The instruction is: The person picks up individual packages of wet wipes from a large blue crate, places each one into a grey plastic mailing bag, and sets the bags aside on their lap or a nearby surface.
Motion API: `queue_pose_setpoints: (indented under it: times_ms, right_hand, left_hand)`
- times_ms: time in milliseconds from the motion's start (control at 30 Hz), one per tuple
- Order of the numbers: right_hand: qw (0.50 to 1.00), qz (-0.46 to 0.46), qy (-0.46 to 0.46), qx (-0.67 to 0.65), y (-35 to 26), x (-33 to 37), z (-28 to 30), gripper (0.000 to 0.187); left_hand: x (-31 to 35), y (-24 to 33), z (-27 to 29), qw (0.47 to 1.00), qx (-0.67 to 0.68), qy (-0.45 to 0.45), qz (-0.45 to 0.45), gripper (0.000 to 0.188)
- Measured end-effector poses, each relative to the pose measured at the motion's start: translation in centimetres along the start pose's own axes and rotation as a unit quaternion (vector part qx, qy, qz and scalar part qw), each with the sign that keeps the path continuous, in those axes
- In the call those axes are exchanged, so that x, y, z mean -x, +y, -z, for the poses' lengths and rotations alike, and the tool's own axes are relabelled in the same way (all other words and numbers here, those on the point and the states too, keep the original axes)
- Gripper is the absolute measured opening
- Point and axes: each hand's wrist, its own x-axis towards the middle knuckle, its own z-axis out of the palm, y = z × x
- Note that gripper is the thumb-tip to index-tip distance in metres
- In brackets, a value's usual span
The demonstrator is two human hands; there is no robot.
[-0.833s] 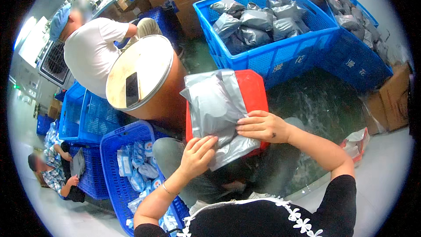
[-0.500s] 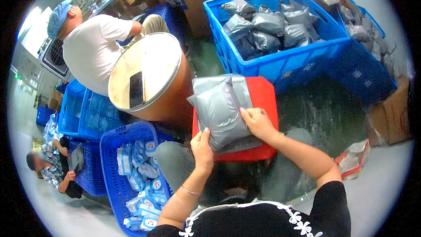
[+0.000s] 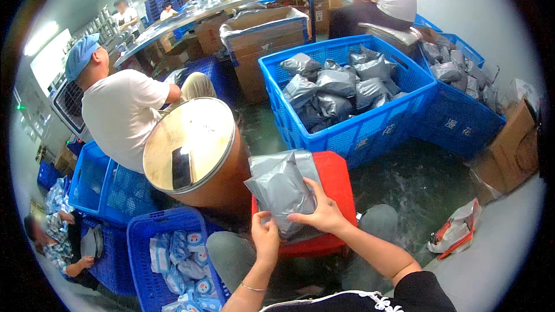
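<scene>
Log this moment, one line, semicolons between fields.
left hand: touching grey package, lower left; right hand: touching its right side; below: red stool; nearby, left: blue basket

White characters [image 3: 388, 129] on a large blue crate [image 3: 324, 143], similar ones on the neighbouring crate [image 3: 457, 110]

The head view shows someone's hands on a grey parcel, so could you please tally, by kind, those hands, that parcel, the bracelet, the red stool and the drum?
Hands, left hand and right hand: 2
Grey parcel under the hands: 1
Bracelet: 1
Red stool: 1
Drum: 1
Total: 6
</scene>
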Motion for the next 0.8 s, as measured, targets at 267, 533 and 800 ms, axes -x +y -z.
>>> queue_pose_setpoints:
  times_ms: [267, 533, 800]
  right_hand:
    - [0.860, -0.167, 0.046, -0.480, -1.5, 3.3, 7.1, 0.066]
    - [0.903, 0.265, 0.330, 0.071, -9.1, -5.0, 13.8, 0.087]
    - [0.982, 0.092, 0.136, 0.096, -2.9, -6.8, 5.7, 0.016]
  left_hand:
    - [2.3, 0.1, -0.4, 0.999, 0.038, -0.007, -0.026, 0.016]
    - [4.5, 0.2, -0.9, 0.894, -0.344, -0.067, -0.278, 0.023]
    - [5.0, 2.1, 4.2, 0.861, -0.243, -0.233, -0.382, 0.034]
